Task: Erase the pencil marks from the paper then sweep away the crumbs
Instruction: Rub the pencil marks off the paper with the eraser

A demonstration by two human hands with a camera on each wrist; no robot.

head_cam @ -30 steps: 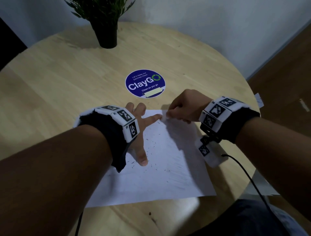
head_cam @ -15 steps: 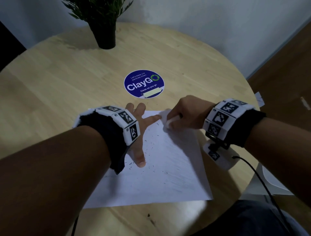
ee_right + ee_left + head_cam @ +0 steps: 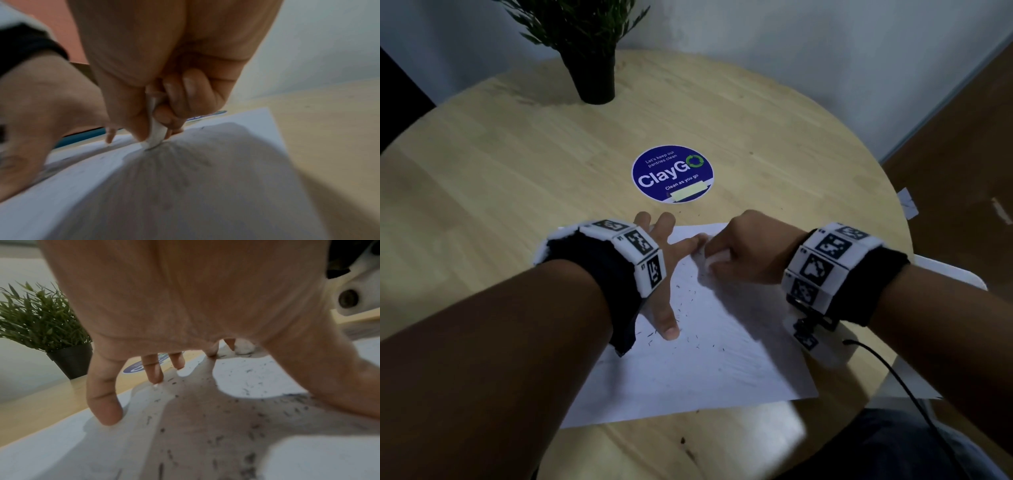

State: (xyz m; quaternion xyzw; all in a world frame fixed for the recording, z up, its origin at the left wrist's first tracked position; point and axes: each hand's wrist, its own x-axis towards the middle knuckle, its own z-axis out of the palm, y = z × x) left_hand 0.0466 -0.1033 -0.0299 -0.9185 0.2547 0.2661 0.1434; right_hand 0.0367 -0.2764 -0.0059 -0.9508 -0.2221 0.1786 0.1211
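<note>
Head view: erasing step underway. Right hand [image 3: 743,251] pinches white eraser [image 3: 156,136], tip down on paper [image 3: 722,370] nr far edge. Left hand [image 3: 664,274] flat, fingers spread, pinning sheet to bench [image 3: 517,171]. Crumbs [image 3: 688,308] scattered mid-sheet. Next, prob: finish rubbing, then sweep w/ sheet kept pinned.

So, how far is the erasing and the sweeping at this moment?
Erasing is under way. The right hand pinches a white eraser with its tip on the far part of the paper, while the left hand presses the sheet flat with spread fingers. Dark crumbs already lie scattered near the left thumb, so some rubbing looks done. Faint pencil marks remain lower on the sheet. Sweeping has not begun.
</note>
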